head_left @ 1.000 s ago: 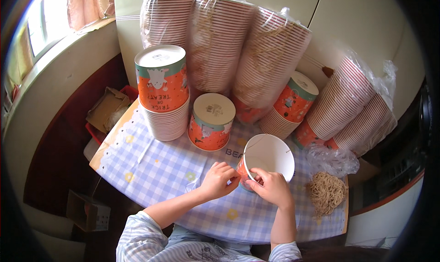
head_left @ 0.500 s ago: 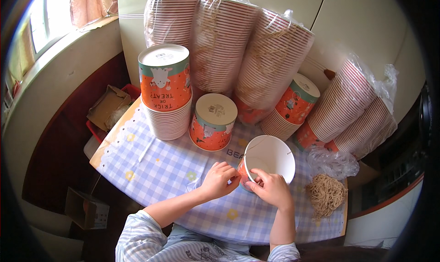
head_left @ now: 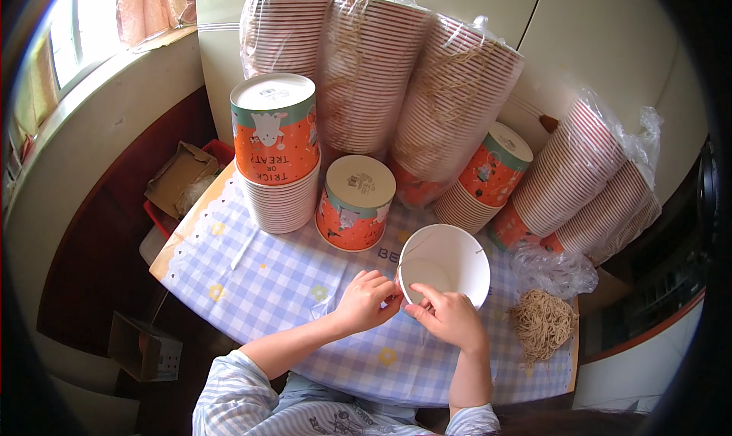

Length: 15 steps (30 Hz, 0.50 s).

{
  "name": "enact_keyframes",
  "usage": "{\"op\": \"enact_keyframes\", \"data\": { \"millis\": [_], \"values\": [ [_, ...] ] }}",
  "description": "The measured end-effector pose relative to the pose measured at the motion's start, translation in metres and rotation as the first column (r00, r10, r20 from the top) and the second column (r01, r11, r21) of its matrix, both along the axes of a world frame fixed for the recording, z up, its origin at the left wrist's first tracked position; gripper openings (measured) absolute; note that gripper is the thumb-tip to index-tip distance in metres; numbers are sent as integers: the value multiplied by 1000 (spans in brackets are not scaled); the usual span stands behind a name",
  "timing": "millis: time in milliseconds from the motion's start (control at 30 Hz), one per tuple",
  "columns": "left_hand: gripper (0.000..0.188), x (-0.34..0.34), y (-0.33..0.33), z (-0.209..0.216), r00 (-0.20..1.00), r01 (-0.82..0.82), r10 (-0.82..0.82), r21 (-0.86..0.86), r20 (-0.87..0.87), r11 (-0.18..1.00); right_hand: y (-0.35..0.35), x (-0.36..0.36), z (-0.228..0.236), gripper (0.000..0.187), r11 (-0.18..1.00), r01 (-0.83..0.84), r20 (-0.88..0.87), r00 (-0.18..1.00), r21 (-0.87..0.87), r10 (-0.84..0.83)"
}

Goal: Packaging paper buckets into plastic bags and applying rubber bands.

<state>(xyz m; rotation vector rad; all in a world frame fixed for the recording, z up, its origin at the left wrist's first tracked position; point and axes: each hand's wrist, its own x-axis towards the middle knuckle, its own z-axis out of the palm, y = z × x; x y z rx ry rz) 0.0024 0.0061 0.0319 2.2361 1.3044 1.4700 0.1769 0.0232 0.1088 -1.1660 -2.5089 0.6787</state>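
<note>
A white-lined paper bucket (head_left: 460, 262) tilts toward me on the checked tablecloth, its open mouth showing. My right hand (head_left: 450, 319) grips its near rim, with a finger inside the mouth and the thumb at the edge. Against the bucket's left side, the fingers of my left hand (head_left: 367, 303) are pinched together; what lies between them is too small to make out. A thin cord (head_left: 420, 243) crosses the upper left of the mouth, and a short cord end pokes through near the upper right rim.
A heap of tan cords (head_left: 543, 325) lies at the table's right, below a crumpled plastic bag (head_left: 554, 270). An upside-down orange bucket (head_left: 356, 203) stands behind my hands. Nested stacks (head_left: 277, 199) and tall bagged stacks (head_left: 374, 70) line the back. Cardboard boxes (head_left: 145, 347) sit left of the table.
The bucket has tipped further toward me, so more of its inside shows and less of its orange side. Both hands stay at its near left rim, shifting only slightly.
</note>
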Motion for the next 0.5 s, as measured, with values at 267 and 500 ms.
{"op": "enact_keyframes", "data": {
  "millis": [267,500],
  "values": [
    [11,1,-2,3,998,-8,10,42,-54,999,1,0,-3,19,996,11,-11,1000,93,-10],
    [10,0,-3,2,997,40,-35,70,-63,997,2,-1,-2,16,999,-10,-88,996,49,14]
  ]
}}
